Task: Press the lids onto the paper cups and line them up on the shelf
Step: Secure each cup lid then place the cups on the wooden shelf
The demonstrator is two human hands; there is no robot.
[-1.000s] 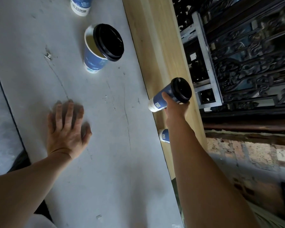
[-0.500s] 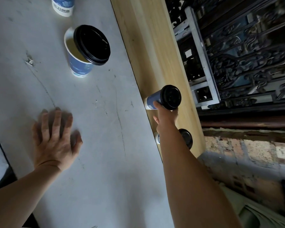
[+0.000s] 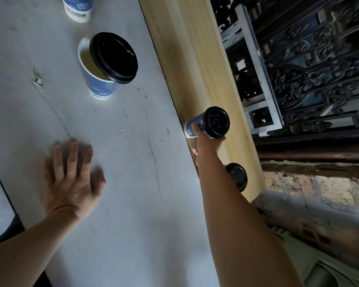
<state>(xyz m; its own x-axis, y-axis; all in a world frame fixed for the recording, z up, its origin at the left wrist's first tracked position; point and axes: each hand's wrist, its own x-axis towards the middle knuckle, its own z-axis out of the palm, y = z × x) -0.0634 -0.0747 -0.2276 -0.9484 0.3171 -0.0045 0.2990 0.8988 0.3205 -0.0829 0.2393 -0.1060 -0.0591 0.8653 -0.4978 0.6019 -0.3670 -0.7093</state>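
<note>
The right forearm hides most of the shelf cup (image 3: 236, 177), which stands lidded on the shelf (image 3: 187, 48). The far cup (image 3: 77, 9) is cut off at the top edge. The right hand (image 3: 208, 141) curls round the side of the held cup (image 3: 195, 125), lidded, over the shelf; whether its base touches is unclear. The left hand (image 3: 71, 179) lies flat, fingers spread, on the table (image 3: 122, 183). The open cup (image 3: 101, 85) carries a lid (image 3: 114, 58) askew.

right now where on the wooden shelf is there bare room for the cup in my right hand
The wooden shelf is bare beyond the held cup, between the grey table and the iron grille. The near end is crowded: right hand and a lidded cup.
</note>
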